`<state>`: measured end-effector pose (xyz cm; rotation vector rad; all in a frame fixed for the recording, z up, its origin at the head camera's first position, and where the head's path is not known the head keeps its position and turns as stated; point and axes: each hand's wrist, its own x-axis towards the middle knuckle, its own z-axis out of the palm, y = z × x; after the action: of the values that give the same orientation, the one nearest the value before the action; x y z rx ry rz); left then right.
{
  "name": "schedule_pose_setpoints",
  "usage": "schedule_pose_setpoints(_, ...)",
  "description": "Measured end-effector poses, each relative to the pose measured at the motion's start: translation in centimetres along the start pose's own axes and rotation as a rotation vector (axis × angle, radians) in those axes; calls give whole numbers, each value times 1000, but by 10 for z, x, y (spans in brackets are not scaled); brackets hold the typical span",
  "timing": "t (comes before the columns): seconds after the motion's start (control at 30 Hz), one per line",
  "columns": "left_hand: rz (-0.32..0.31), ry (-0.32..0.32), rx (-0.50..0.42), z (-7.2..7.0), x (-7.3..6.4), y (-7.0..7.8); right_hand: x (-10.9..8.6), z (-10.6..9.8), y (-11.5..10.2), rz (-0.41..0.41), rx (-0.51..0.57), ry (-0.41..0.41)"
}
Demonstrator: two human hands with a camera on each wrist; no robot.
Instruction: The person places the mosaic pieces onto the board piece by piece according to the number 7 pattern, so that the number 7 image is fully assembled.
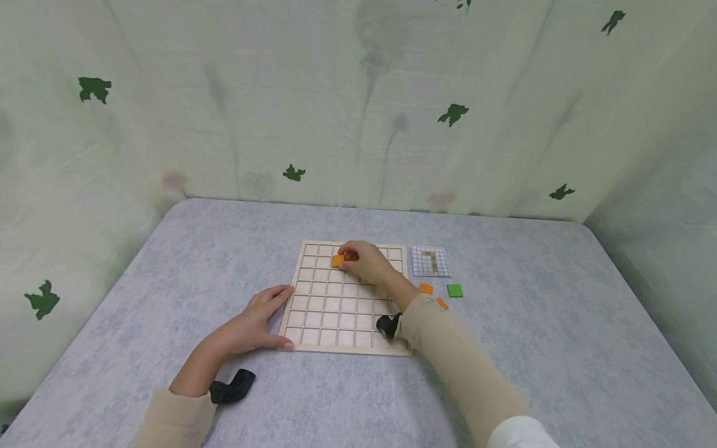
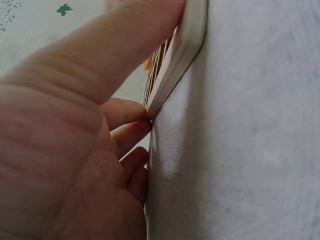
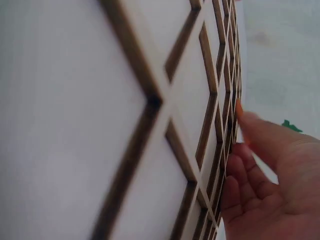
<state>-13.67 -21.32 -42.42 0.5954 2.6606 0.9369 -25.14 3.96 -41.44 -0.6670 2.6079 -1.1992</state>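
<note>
A square wooden board (image 1: 347,351) with a raised grid of cells lies flat on the table. Between thumb and fingers, my right hand (image 1: 366,261) pinches an orange square tile (image 1: 338,261) over the far rows, left of the middle. Seen from the right wrist, the tile (image 3: 239,108) shows only as a thin orange edge close to the grid. My left hand (image 1: 260,320) rests at the board's left side, thumb on the near-left corner and fingertips against the edge farther up.
Right of the board lies a small printed card (image 1: 431,261) with a coloured grid pattern. Nearer me are a green tile (image 1: 455,290), an orange tile (image 1: 426,289) and another orange tile (image 1: 442,303) partly covered by my right sleeve. A patterned curtain (image 1: 336,112) hangs behind the table.
</note>
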Motion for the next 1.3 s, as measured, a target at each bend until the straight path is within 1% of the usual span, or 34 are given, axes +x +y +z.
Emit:
schedule_pose_setpoints(0.13,4,5,0,1,1,-1,1,1,0,16,-91,-23)
schedule_pose_setpoints(0.27,3,5,-8,1,1,-1,1,0,-1,32,-106,-56)
schedule_pose_setpoints(0.4,3,5,-15,1,1,-1,1,-2,-1,40,-81,-88)
schedule_pose_setpoints(0.5,9,5,-16,1,1,-2,-3,-7,-3,47,-55,-100)
schedule_pose_setpoints(0.6,15,5,-22,1,1,-2,-9,-18,-4,16,-12,-91)
schedule_pose_setpoints(0.67,15,4,-23,1,1,-2,-14,-28,-4,-26,10,-66)
schedule_pose_setpoints(0.73,10,5,-24,1,1,-1,-22,-39,-4,-74,27,-35)
schedule_pose_setpoints(0.87,2,7,-17,1,1,-1,-43,-63,-2,-136,28,31)
schedule_pose_setpoints(0.97,3,7,-13,2,1,-1,-62,-80,4,-145,46,64)
schedule_pose_setpoints(1.07,4,7,-17,2,1,-1,-82,-92,15,-136,73,85)
schedule_pose_setpoints(1.13,3,7,-17,2,1,-1,-95,-98,26,-116,87,99)
schedule_pose_setpoints(1.3,-3,9,-14,2,0,-1,-124,-105,55,-22,105,119)
